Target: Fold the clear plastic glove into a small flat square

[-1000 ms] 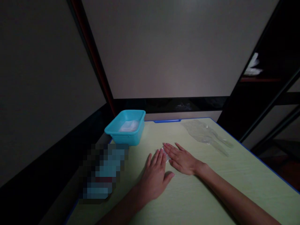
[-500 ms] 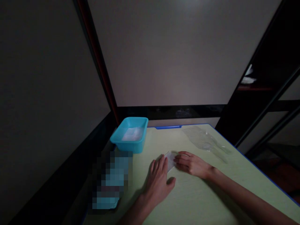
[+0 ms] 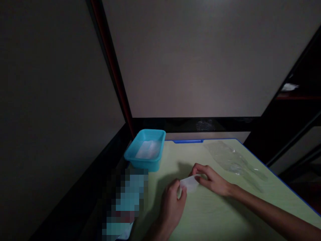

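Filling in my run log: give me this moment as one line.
left hand: grips clear bag | right hand: grips same bag | bag: lifted off table | teal tub: far left

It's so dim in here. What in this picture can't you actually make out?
- Small clear piece held between the left hand and right hand: the fingers cover its ends, so its shape is unclear.
- Pale contents of the blue tub: too dim to identify.
- Thing at the table's left edge: blurred out.
- Clear plastic sheet: its outline fades into the tabletop.
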`<state>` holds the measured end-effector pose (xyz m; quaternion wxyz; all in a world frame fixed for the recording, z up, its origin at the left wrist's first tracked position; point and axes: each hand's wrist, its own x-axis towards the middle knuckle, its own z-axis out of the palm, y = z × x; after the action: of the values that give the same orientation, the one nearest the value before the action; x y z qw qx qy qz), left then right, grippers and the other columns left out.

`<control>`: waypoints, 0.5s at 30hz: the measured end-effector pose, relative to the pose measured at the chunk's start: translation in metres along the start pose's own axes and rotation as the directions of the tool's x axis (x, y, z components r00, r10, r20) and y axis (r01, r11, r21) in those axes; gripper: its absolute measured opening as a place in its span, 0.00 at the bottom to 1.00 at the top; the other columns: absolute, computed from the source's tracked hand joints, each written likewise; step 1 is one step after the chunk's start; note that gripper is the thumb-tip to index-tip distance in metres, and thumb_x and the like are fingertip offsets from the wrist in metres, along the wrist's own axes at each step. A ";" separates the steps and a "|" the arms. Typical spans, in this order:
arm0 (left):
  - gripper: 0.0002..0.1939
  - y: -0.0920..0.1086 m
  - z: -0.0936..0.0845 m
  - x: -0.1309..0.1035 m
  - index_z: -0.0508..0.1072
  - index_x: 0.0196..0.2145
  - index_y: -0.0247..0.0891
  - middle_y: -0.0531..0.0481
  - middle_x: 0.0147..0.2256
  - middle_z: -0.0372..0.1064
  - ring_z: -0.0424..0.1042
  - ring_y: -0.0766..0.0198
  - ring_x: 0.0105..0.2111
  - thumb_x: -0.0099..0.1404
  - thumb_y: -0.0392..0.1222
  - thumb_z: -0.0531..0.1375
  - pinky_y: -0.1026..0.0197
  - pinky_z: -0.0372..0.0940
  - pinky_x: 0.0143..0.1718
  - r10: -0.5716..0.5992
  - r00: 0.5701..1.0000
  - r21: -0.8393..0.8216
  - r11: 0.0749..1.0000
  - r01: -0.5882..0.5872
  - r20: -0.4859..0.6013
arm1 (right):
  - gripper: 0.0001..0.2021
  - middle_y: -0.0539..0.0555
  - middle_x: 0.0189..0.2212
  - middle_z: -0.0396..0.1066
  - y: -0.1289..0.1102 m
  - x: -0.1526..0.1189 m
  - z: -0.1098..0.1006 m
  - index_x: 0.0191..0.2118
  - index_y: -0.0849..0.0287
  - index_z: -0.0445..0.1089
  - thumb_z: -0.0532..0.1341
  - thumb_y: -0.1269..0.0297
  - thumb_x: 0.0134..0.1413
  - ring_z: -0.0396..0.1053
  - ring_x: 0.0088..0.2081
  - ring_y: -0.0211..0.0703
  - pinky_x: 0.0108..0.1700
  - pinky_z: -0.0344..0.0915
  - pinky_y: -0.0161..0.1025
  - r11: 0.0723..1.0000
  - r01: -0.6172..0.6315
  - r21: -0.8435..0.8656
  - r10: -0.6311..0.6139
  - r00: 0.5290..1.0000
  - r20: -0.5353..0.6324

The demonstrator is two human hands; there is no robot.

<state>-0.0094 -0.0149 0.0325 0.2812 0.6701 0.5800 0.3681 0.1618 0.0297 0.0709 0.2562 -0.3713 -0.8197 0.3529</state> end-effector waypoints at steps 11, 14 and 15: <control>0.14 0.009 -0.026 0.004 0.68 0.34 0.33 0.47 0.30 0.71 0.70 0.61 0.31 0.53 0.46 0.56 0.62 0.63 0.34 -0.232 0.972 -0.668 0.720 0.190 0.027 | 0.15 0.46 0.25 0.62 -0.022 0.049 0.001 0.37 0.58 0.52 0.60 0.66 0.46 0.61 0.24 0.31 0.24 0.56 0.29 0.766 -0.055 0.640 0.045 0.998 0.032; 0.15 0.009 -0.040 -0.002 0.67 0.30 0.35 0.47 0.29 0.71 0.71 0.61 0.29 0.53 0.51 0.57 0.62 0.63 0.30 -0.252 0.966 -0.673 0.707 0.218 0.047 | 0.17 0.46 0.25 0.62 -0.030 0.087 -0.012 0.39 0.58 0.52 0.61 0.66 0.45 0.62 0.24 0.31 0.25 0.58 0.29 0.788 0.026 0.615 -0.040 0.999 0.008; 0.15 0.007 -0.045 -0.004 0.66 0.29 0.36 0.46 0.28 0.72 0.71 0.61 0.29 0.53 0.53 0.56 0.62 0.63 0.29 -0.263 0.963 -0.667 0.707 0.235 0.061 | 0.17 0.45 0.24 0.62 -0.032 0.104 -0.015 0.39 0.58 0.52 0.61 0.66 0.45 0.62 0.24 0.31 0.25 0.58 0.30 0.805 0.048 0.592 -0.069 0.998 0.014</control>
<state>-0.0425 -0.0227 0.0629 0.5379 0.4330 0.4999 0.5228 0.0963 0.1022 0.1213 0.3555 -0.2416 -0.6846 0.5888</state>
